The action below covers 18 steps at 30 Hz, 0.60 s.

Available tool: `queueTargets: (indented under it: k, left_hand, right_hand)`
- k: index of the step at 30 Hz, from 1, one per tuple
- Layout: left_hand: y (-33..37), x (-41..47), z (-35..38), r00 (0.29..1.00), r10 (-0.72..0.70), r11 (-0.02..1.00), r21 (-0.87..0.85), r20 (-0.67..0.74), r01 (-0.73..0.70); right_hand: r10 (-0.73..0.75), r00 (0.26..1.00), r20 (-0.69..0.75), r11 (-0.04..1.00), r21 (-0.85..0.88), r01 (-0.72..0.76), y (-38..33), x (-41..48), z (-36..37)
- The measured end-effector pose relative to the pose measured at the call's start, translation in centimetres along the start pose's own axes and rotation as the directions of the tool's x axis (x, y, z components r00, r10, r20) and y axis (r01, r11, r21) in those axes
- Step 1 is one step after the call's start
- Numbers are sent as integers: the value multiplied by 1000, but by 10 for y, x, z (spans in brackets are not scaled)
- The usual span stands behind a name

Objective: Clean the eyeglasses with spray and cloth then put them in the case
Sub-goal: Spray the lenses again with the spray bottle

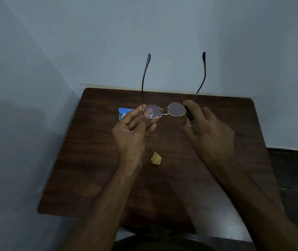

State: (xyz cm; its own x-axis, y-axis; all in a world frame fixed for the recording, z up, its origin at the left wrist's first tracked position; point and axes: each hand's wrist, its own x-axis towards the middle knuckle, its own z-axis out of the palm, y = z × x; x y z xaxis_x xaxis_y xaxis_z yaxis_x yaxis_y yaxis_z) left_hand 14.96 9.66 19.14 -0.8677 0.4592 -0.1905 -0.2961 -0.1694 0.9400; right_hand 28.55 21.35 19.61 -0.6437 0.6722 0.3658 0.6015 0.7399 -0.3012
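Round thin-rimmed eyeglasses (165,111) are held up above the table, temples unfolded and pointing away from me toward the wall. My left hand (132,131) pinches the left end of the frame at the hinge. My right hand (208,131) grips the right end and also has a small dark object (189,114) in its fingers, possibly the spray bottle. A crumpled yellow cloth (156,158) lies on the table below the hands. A blue and white object (123,113), maybe the case, lies behind my left hand, partly hidden.
The dark wooden table (94,160) stands in a corner, with pale walls (27,69) at the left and back. A dark floor (296,178) shows to the right of the table.
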Motion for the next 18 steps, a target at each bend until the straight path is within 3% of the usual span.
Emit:
queueTargets:
  k: [18]
  left_hand:
    - [-2,6,-5,1000,-3,1000,-22,0,3]
  right_hand:
    - [27,998,54,1000,11,-28,1,-1,0]
